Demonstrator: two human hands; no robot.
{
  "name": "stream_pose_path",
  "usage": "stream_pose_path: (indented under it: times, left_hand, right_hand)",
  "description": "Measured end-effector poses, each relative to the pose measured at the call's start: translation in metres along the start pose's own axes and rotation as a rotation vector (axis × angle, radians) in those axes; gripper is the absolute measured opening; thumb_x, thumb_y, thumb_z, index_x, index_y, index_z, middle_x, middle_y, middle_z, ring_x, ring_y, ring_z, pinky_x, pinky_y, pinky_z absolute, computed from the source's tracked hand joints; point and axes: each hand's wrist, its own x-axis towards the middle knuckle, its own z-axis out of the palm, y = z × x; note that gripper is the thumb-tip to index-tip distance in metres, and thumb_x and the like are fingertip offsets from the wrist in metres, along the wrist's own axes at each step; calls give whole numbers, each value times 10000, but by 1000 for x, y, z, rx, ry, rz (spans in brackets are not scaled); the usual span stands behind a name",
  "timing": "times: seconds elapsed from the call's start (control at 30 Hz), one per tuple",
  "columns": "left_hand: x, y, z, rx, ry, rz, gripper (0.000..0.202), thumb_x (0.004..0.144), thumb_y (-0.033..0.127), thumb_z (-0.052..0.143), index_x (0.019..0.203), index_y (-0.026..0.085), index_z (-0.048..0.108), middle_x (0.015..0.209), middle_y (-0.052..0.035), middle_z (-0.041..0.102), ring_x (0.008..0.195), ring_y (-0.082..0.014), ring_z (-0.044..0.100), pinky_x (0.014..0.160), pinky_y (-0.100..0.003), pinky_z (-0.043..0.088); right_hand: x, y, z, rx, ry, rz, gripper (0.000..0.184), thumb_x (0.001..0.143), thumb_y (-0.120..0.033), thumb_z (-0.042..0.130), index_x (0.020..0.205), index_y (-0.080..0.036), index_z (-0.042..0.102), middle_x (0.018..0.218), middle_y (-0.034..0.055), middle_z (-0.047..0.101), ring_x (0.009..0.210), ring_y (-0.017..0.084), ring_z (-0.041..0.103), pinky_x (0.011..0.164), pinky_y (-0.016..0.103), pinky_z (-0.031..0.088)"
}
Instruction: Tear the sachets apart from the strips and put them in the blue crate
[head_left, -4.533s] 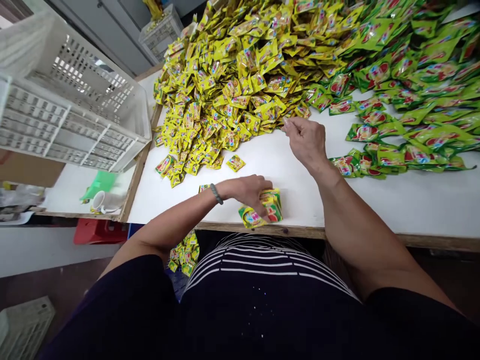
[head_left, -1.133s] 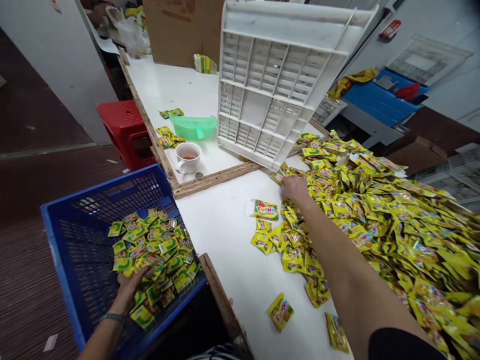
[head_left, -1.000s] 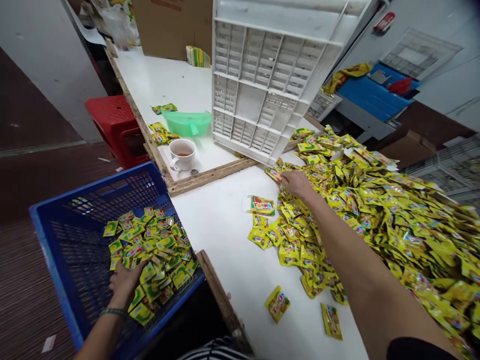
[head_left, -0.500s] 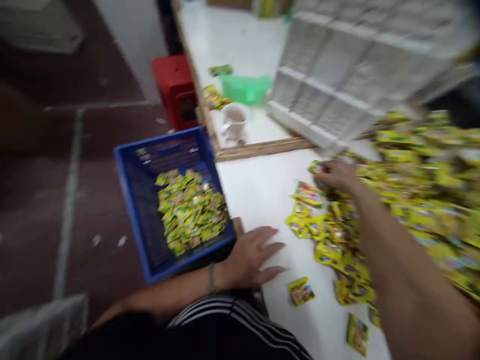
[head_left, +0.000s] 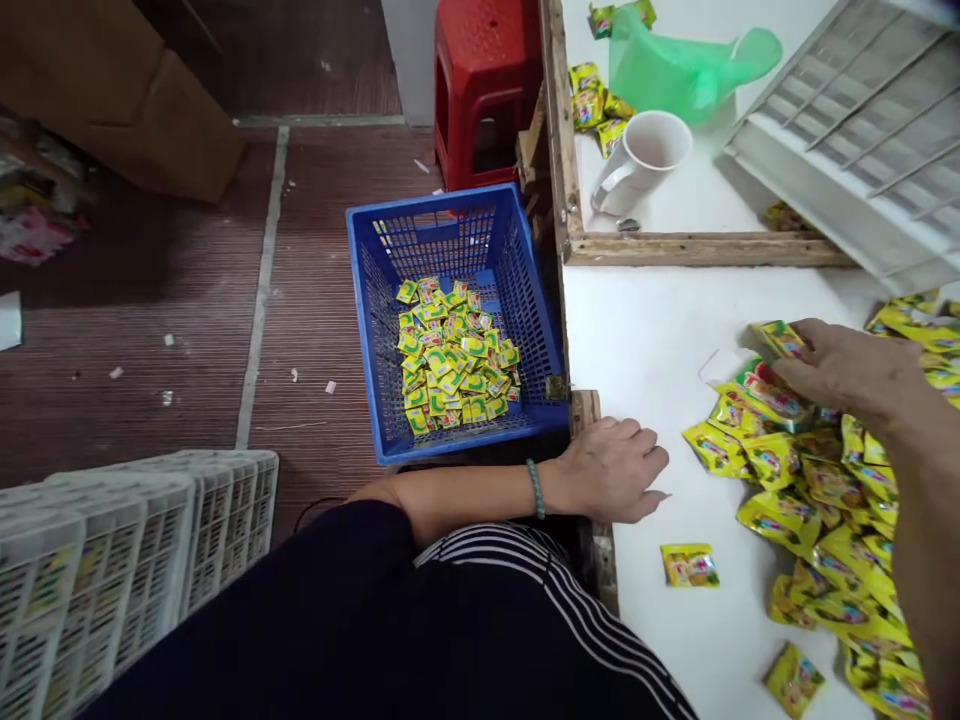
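Observation:
My right hand reaches over the table with a small yellow-and-green packet pinched between thumb and fingers. Beneath it, at the edge of a heap of yellow packets, lies a packet with red and green print. My left hand rests on the table's left edge, its fingers curled in and its thumb sticking out. No object shows in it. A single flat packet lies just right of and below that hand, and another packet sits nearer the bottom.
Left of the table stands a blue crate with many packets inside. Beyond a wooden rail are a white mug, a green scoop and a tilted white crate. A red stool and white crates stand on the floor.
The view has swung left, so everything sits further right in the picture. My left hand's spread fingers have curled in. My right hand still holds a packet near the heap.

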Motion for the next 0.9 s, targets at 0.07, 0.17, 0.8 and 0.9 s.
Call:
stream_pose_path:
  times: [0.07, 0.17, 0.8, 0.9]
  left_hand:
    - [0, 0, 2, 2, 18, 2, 430, 927, 454, 447, 1001, 71, 627, 983, -151, 614, 950, -274, 552, 800, -407, 410]
    - [0, 1, 4, 7, 31, -23, 414, 918, 443, 471, 1003, 71, 631, 983, -150, 622, 961, -276, 560, 818, -409, 419]
    - [14, 31, 7, -1175, -225, -266, 466, 675, 442, 778, 1009, 122, 718, 1031, -82, 723, 907, -212, 643, 804, -291, 494]
    - [10, 31, 9, -967, -224, -189, 462, 716, 481, 727, 1043, 155, 732, 1043, -59, 730, 949, -223, 640, 805, -271, 490]
  right_hand:
    - [-23, -14, -13, -38, -163, 7, 247, 786, -349, 625, 960, -182, 680, 897, 197, 713, 827, 297, 644, 633, 389, 329]
    - [-76, -35, -24, 10, -31, -102, 355, 772, -253, 582, 1118, -217, 655, 1104, 175, 698, 1000, 299, 637, 729, 405, 413]
    - [-344, -140, -5, 699, 535, 560, 425, 948, -399, 366, 1238, -246, 636, 1247, 122, 629, 1234, 270, 537, 1041, 484, 437]
    - [-342, -143, 7, 1231, 635, 675, 518, 896, -532, 473, 1265, -187, 590, 1033, 102, 676, 952, 230, 642, 859, 415, 546]
